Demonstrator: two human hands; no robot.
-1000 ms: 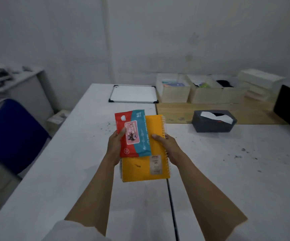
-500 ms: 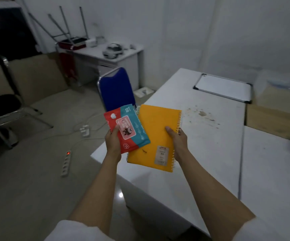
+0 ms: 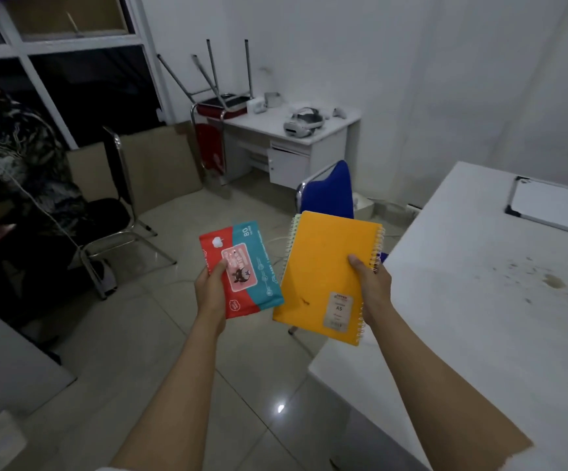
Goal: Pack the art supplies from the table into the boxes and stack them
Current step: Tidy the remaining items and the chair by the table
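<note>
My left hand (image 3: 212,290) grips a red and teal packet of wipes (image 3: 245,266) by its lower left edge, thumb on top. My right hand (image 3: 371,287) grips an orange spiral notebook (image 3: 323,277) at its right, wire-bound edge; a second, pale notebook edge shows behind its upper left side. Both things are held in the air over the tiled floor, left of the white table (image 3: 479,317). They are side by side and barely apart. No boxes are in view.
A small whiteboard (image 3: 554,207) lies at the table's far right. A blue chair (image 3: 333,190) stands behind the notebook. Farther back are a white desk (image 3: 296,130) with a headset, a black chair (image 3: 112,212) and a person at the far left (image 3: 10,158).
The view has swung left, away from the table and the boxes. The packet, which overlapped the notebook, now sits apart to its left; both hands hold the same things over the floor.
</note>
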